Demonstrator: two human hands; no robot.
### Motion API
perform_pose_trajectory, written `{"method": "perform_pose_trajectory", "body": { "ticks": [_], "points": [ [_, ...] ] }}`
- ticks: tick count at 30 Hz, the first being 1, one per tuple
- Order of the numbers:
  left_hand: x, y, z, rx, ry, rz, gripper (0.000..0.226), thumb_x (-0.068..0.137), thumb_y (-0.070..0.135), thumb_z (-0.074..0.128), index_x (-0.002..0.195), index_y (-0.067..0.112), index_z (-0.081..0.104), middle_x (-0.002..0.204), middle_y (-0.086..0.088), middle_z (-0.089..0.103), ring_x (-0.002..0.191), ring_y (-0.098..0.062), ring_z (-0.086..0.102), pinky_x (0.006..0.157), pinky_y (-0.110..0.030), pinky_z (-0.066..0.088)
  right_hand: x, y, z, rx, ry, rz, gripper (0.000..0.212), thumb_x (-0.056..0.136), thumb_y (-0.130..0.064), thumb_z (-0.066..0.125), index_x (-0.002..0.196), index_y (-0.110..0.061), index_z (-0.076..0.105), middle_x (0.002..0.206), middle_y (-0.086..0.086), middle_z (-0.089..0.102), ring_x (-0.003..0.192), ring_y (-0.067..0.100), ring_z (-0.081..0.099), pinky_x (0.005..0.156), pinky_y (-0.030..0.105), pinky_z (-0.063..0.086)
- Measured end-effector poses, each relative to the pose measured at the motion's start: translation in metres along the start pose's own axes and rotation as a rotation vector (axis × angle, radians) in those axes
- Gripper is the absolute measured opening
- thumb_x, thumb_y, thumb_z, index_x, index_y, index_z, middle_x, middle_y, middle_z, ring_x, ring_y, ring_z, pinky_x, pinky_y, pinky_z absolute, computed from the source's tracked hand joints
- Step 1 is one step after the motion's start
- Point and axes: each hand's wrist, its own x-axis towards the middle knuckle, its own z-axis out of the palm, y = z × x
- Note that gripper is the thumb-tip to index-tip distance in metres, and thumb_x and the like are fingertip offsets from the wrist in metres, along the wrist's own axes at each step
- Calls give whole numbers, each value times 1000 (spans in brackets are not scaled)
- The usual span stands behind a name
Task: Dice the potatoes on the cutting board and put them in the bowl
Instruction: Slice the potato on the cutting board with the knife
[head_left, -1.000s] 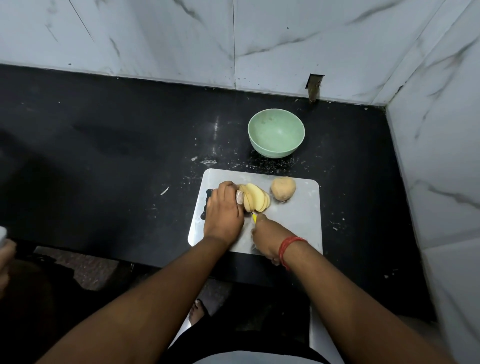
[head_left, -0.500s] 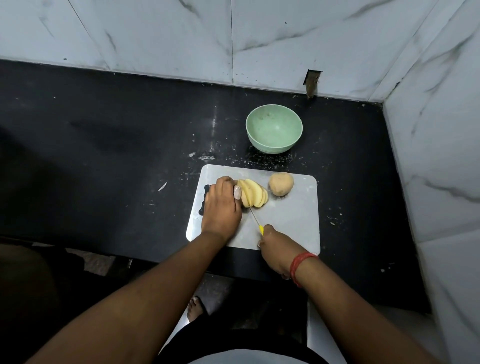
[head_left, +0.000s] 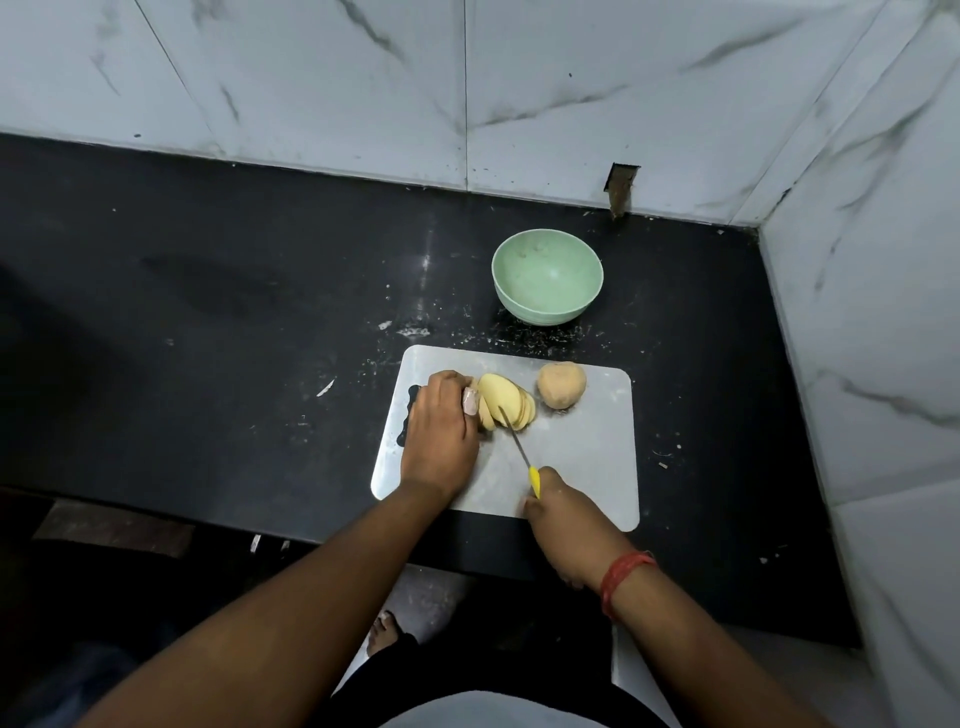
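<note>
A sliced potato (head_left: 506, 402) is held on the board (head_left: 582, 457) by the left hand (head_left: 440, 431), fingers curled over its left end, slices fanned to the right. A yellow-handled knife (head_left: 519, 451) is gripped by the right hand (head_left: 563, 519) at the board's near edge, blade tip laid on the slices. A whole potato (head_left: 561, 384) is seen just beside the slices near the board's far right corner, and an empty green bowl (head_left: 547, 277) is set on the black desk (head_left: 208, 332) beyond the board's far edge, toward the back right corner.
</note>
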Motion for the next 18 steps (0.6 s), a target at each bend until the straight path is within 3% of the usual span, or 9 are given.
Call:
{"method": "perform_pose_trajectory", "body": {
  "ticks": [3,6,13,16,18],
  "points": [
    [0,0,-1,-25,13,8,25,108,23,43,121,10,60,122,-4,55,107,-19,47,95,-40,45,9,-7,-4,38,46,-20,16,104,-28,37,107,-12,40,77,3,50,59,14,46,53,27,34],
    [-1,-1,-2,-45,15,12,32,108,30,39,119,9,60,120,-5,55,106,-18,47,94,-37,44,25,-14,-8,-2,43,-14,16,104,-29,36,109,-13,39,76,3,49,56,14,45,47,25,31],
    [-2,-2,-2,-67,23,9,34,105,31,38,115,8,60,115,-5,54,105,-18,49,93,-34,44,40,-21,-11,-92,-44,21,31,104,-26,34,132,-14,36,82,6,52,54,14,45,44,25,30],
    [-2,-3,-2,-59,24,4,33,106,31,38,115,8,60,115,-4,54,105,-18,49,93,-35,44,45,-22,-11,-117,-36,36,32,103,-22,36,133,-9,37,89,9,54,61,17,49,46,27,33],
    [-2,-2,-3,-53,28,6,37,106,35,36,115,8,60,115,-4,54,105,-18,49,93,-35,44,49,-23,-11,-123,-18,58,35,102,-17,37,135,-6,36,98,14,59,77,24,58,53,29,39]
  ]
}}
